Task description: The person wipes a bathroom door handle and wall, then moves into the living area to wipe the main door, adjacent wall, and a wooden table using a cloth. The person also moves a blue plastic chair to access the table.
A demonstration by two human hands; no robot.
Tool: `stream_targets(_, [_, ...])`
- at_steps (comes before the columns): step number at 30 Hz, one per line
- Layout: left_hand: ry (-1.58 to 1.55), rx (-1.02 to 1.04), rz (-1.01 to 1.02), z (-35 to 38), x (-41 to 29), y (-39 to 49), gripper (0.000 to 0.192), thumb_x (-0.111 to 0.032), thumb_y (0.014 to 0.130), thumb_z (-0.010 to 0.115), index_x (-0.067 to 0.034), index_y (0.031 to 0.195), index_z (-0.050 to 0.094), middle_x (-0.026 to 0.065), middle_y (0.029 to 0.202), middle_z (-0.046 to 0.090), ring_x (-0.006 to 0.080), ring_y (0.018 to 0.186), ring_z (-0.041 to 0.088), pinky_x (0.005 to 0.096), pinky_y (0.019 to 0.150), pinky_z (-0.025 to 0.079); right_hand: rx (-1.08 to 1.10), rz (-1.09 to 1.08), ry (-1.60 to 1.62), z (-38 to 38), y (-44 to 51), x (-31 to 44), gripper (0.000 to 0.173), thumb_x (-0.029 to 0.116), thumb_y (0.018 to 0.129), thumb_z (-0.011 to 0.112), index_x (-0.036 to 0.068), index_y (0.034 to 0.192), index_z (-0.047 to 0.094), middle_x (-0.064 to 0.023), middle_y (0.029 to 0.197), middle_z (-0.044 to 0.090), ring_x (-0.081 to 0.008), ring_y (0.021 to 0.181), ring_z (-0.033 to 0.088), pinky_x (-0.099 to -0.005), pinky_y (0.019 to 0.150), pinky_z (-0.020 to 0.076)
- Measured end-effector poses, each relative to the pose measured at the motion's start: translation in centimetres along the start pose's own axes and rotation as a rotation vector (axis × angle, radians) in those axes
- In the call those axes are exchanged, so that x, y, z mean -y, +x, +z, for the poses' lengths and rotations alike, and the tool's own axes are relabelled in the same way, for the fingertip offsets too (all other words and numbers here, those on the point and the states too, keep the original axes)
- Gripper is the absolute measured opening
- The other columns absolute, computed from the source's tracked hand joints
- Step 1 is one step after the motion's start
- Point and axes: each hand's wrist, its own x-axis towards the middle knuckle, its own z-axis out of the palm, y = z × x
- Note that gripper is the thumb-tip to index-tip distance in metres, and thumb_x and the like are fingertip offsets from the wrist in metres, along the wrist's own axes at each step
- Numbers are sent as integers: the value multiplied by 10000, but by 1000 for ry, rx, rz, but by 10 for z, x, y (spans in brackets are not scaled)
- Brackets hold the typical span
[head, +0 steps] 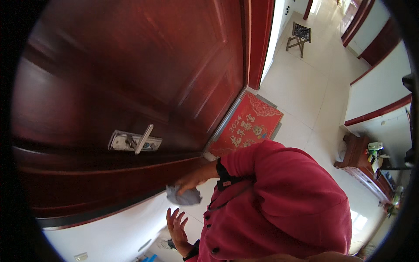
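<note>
In the lower middle, my right hand [193, 179] grips a crumpled grey cloth [188, 197] beside the edge of a dark red panelled door [131, 82]. Below it in the picture, my left hand [177, 229] is raised with its fingers apart and holds nothing. Both arms wear red sleeves with black bands at the wrists. The door's metal handle plate [122, 141], with a lever handle [144, 139] and what looks like a key or knob in it, lies up and left of my hands; neither hand touches it.
A red doormat [252, 121] with writing lies at the foot of the door frame [258, 42]. A folding stool [301, 34] stands on the tiled floor farther off. At the right is a wooden cabinet [355, 150] with assorted items. A wall switch [81, 256] shows at lower left.
</note>
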Motion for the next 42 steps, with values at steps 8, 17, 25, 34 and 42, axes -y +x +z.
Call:
stream_targets(8, [-26, 51, -142, 69, -3, 47, 458, -205, 903, 516, -47, 1316, 395, 126, 1251, 497, 247, 1067, 540, 391, 795, 518, -271, 38, -184, 10, -15, -22, 614, 401, 880, 550, 10, 1329, 398, -160, 1229, 525, -242, 1109, 507, -340, 929, 421])
stream_targets(17, [45, -178, -10, 74, -10, 50, 417, -146, 885, 500, 5, 1270, 453, 144, 1176, 546, 252, 1013, 566, 352, 821, 486, -284, 59, 58, 8, -15, -38, 587, 319, 813, 664, 77, 1300, 442, -89, 1178, 567, -231, 1043, 543, -400, 848, 472])
stream_targets(25, [-76, -50, 27, 98, -34, 30, 478, -243, 910, 509, -2, 1308, 398, 179, 1263, 475, 307, 1112, 517, 406, 865, 476, -464, -17, -57, 2, -7, -48, 541, 230, 763, 687, 72, 1236, 477, -87, 1086, 580, -228, 975, 552, -389, 774, 486])
stream_targets(34, [-48, 110, -32, 58, -15, 50, 392, -118, 858, 506, -50, 1238, 434, 122, 1180, 521, 253, 1021, 556, 353, 743, 514, -788, -103, -405, 18, -1, -48, 489, 249, 787, 625, 23, 1199, 490, -151, 1130, 556, -265, 1066, 521, -349, 896, 419])
stream_targets(42, [-115, 164, 29, -26, 9, 65, 349, -72, 893, 462, -64, 1241, 437, 105, 1147, 547, 238, 989, 583, 374, 794, 535, -359, -188, 362, 69, 24, -36, 609, 228, 903, 587, 95, 1398, 258, -65, 1301, 424, -195, 1184, 441, -370, 965, 424])
